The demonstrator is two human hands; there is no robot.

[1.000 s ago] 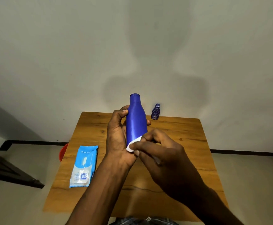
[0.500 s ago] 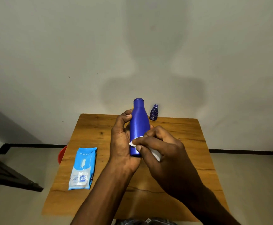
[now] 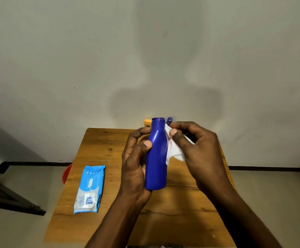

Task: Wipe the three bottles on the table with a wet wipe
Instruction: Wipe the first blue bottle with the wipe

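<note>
My left hand [image 3: 135, 163] grips a tall blue bottle [image 3: 156, 158] upright above the wooden table [image 3: 101, 145], thumb across its front. My right hand [image 3: 197, 149] pinches a crumpled white wet wipe [image 3: 172, 151] against the bottle's right shoulder, near the neck. Behind the blue bottle, at the table's far edge, an orange-capped bottle [image 3: 147, 123] peeks out on the left. A small dark blue bottle [image 3: 169, 120] shows only its top on the right, mostly hidden by my right fingers.
A light blue pack of wet wipes [image 3: 90, 188] lies flat on the table's left side. A red object [image 3: 67, 173] sits on the floor beside the table's left edge. A grey wall stands right behind the table.
My right hand slid the wipe up from the bottle's base to its shoulder. The bottle sits lower in my left hand's grip, and the orange-capped bottle has come into sight.
</note>
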